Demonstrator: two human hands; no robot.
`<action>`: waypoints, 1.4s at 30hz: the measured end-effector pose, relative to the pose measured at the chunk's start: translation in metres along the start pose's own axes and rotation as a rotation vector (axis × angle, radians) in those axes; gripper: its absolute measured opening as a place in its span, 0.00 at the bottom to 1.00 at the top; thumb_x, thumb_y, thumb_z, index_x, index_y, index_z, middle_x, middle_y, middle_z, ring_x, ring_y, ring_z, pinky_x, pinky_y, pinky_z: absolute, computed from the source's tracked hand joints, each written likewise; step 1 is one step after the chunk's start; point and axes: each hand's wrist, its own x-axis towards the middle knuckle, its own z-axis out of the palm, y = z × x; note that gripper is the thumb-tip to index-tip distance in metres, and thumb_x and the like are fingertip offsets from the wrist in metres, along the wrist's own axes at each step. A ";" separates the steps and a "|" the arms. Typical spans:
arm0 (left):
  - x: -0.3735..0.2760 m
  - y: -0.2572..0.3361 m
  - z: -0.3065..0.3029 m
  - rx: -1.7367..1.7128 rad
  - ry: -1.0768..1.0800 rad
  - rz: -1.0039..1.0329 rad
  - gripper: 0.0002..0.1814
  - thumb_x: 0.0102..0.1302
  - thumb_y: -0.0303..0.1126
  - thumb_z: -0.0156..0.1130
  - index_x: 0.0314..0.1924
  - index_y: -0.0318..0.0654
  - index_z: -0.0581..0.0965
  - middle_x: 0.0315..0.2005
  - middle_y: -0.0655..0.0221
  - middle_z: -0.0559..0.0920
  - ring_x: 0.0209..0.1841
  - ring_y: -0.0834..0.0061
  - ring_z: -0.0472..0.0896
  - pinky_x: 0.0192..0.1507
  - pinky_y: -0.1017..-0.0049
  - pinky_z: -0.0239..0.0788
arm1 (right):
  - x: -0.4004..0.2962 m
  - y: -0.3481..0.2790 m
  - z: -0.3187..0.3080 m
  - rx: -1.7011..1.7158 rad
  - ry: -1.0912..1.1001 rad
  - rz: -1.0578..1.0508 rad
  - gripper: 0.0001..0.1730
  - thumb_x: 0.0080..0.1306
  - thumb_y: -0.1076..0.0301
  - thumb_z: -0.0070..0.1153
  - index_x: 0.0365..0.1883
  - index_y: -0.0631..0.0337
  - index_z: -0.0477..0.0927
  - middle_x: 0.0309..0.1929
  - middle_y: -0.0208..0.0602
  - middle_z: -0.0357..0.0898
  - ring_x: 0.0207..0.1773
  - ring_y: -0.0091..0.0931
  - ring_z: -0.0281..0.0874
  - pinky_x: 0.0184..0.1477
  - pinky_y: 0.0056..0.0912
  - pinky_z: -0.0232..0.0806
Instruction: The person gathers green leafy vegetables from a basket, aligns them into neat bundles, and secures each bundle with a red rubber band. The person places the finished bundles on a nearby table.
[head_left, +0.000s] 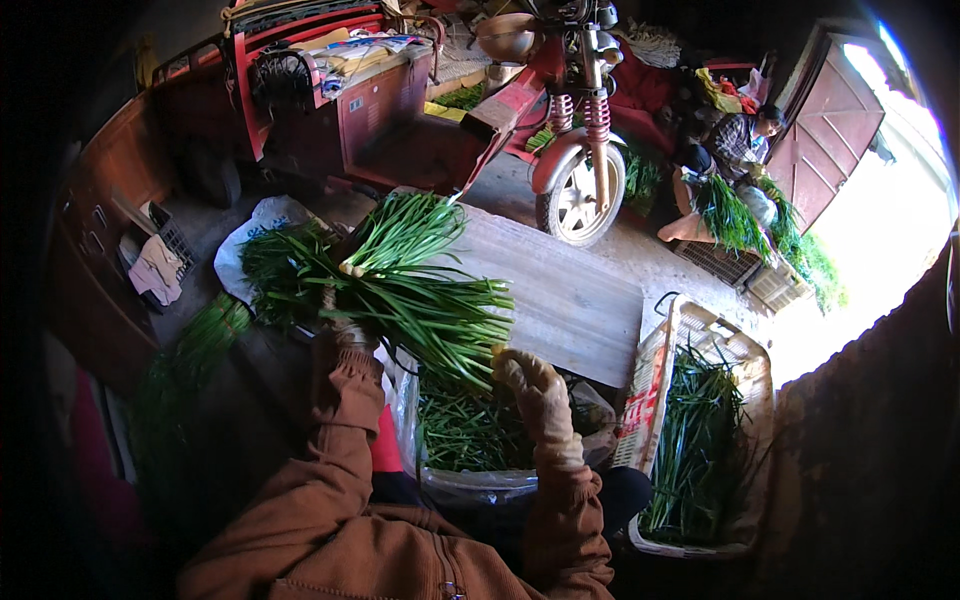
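A thick bunch of long green leafy stalks (427, 315), perhaps garlic chives, lies across my left hand (346, 322), which is mostly hidden under the leaves and seems to grip it. At the bunch's pale stalk ends, my gloved right hand (525, 375) has its fingers bent and touches or nearly touches the stalks; whether it pinches any cannot be told. Another bunch of greens (409, 229) lies just beyond on a grey board (547, 277). Below my hands, a plastic-lined container (480, 480) holds loose green leaves (472, 427).
A white plastic crate (761, 375) of greens stands at my right. More greens (217, 322) lie at the left by a white sack (229, 259). Beyond the board stands a red motor tricycle (420, 150). A co-worker (739, 142) sits by the open door (829, 135), holding greens.
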 end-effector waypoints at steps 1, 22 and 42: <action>-0.001 -0.001 0.003 -0.015 0.058 0.026 0.15 0.64 0.41 0.51 0.43 0.38 0.69 0.35 0.68 0.72 0.43 0.68 0.71 0.56 0.63 0.62 | 0.008 0.002 -0.003 -0.208 -0.010 0.005 0.17 0.69 0.60 0.50 0.49 0.62 0.78 0.38 0.31 0.82 0.38 0.20 0.78 0.42 0.25 0.68; -0.007 0.022 0.005 0.133 0.006 -0.076 0.17 0.64 0.45 0.55 0.43 0.40 0.70 0.36 0.69 0.75 0.42 0.69 0.73 0.53 0.66 0.64 | 0.022 0.070 -0.054 0.547 0.498 0.161 0.05 0.62 0.74 0.57 0.36 0.63 0.80 0.30 0.31 0.80 0.31 0.19 0.75 0.37 0.21 0.69; -0.010 0.027 -0.015 0.029 -0.055 -0.148 0.20 0.62 0.39 0.59 0.50 0.35 0.71 0.38 0.67 0.74 0.44 0.65 0.73 0.49 0.60 0.67 | 0.021 0.018 -0.013 0.113 0.180 -0.217 0.10 0.59 0.71 0.60 0.40 0.61 0.80 0.34 0.34 0.82 0.34 0.21 0.77 0.37 0.22 0.69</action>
